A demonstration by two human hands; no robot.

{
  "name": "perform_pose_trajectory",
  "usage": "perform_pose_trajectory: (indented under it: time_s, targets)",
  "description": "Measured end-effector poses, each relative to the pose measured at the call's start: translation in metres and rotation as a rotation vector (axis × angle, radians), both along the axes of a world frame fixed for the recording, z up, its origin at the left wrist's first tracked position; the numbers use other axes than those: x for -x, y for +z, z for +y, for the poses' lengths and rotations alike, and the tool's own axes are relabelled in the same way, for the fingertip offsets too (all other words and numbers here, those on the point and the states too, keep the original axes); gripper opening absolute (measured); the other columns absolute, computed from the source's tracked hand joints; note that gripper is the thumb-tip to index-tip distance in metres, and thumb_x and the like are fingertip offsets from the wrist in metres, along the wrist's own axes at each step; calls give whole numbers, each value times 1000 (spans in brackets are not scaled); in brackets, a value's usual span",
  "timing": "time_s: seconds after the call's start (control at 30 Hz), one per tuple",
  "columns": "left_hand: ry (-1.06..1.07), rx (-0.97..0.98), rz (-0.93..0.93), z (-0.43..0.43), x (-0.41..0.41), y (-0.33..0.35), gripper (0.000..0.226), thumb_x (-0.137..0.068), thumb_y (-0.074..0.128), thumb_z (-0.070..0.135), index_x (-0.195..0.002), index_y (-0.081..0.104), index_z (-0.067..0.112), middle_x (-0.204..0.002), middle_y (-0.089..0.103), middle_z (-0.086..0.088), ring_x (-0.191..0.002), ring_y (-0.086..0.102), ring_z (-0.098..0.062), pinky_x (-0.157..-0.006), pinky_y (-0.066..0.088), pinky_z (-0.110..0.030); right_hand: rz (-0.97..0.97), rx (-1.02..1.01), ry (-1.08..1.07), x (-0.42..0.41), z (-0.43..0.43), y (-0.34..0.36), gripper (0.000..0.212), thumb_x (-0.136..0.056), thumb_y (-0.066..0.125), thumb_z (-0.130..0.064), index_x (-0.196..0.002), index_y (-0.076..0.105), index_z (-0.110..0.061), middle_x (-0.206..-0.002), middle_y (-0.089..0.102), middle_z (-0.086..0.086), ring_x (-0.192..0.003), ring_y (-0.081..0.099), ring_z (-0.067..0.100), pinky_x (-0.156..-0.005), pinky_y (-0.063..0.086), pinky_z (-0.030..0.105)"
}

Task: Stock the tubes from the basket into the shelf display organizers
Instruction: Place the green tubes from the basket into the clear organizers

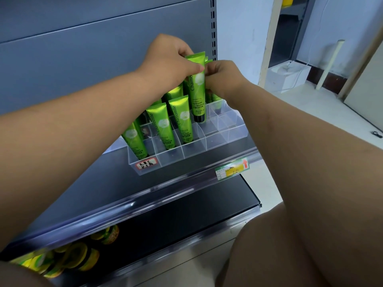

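Left hand is on the top end of one green tube, fingers curled behind it and thumb pressed flat on the front. Cap points down, just above a middle-row slot of the clear organizer, so it can drop straight in, label facing out like the rest.

Right hand is tucked against the tube's right edge, fingers curled. It looks clamped on a small bundle of spare tubes (green ends show above and below the fist; I can't see the fingertips). My guess is it's acting as the feed stack, kept close so the left hand has a short reach.

Stocked tubes fill the left columns, standing cap down and leaning back. The right-hand slots are still bare.

The organizer sits on the shelf, with a handwritten label on its front wall and a price tag on the shelf rail. Basket isn't in view.

Roughly half done, I'd say. Main risk is the cap catching a divider wall and nudging the neighbouring tube.
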State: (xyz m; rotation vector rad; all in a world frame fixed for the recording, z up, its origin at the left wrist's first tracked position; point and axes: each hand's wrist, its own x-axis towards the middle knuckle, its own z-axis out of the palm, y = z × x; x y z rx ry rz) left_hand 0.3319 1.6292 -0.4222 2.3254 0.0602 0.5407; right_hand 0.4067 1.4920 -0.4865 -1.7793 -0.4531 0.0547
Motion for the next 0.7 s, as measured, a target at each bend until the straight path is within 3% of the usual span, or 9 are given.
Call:
perform_pose_trajectory:
  time_s: [0.17, 0.27, 0.33, 0.43, 0.53, 0.7]
  targets:
    - [-8, 20, -46, -1, -1, -4, 23, -74, 86, 28, -82, 76, 9, -70, 63, -4, -66, 59, -18, -76, 60, -50, -37, -71, -51, 2, -8, 4, 27, -79, 61, 13, -95, 73, -6, -83, 70, 8, -67, 63, 15, -63, 55, 26]
    - [-13, 7, -48, -3, -2, -9, 25, -75, 83, 31, -84, 76, 9, -70, 61, -3, -67, 59, -18, -76, 58, -49, -63, -114, -98, 3, -15, 7, 28, -76, 64, -1, -102, 76, -4, -92, 76, 9, -82, 71, 20, -74, 60, 30]
    - [-20, 16, -51, -3, -3, -12, 23, -74, 81, 32, -83, 76, 11, -67, 60, 1, -66, 59, -17, -77, 60, -49, -84, -161, -114, 10, -22, 11, 22, -79, 68, -9, -98, 77, -5, -87, 75, 4, -76, 68, 10, -69, 55, 23]
    - [-42, 5, -68, -7, -2, -11, 17, -80, 80, 27, -85, 76, 11, -64, 57, 2, -60, 53, -13, -62, 48, -33, -123, -172, -83, 27, -35, 16, 16, -86, 66, -7, -96, 75, 1, -89, 72, 9, -69, 61, 2, -64, 47, 13]
    - [-77, -37, -87, -11, -2, -8, 12, -81, 80, 25, -86, 79, 14, -57, 53, 10, -48, 42, 0, -54, 35, -22, -156, -142, -44, 38, -46, 16, 13, -85, 65, -4, -94, 74, 0, -85, 72, 11, -71, 62, 8, -65, 48, 14]
    - [-84, -84, -52, -18, -1, -1, 13, -76, 85, 26, -84, 80, 18, -60, 60, 11, -52, 49, -1, -56, 42, -22, -180, -166, -72, 42, -50, 24, 15, -86, 66, -3, -95, 77, -8, -87, 73, 21, -72, 63, 15, -65, 52, 21]
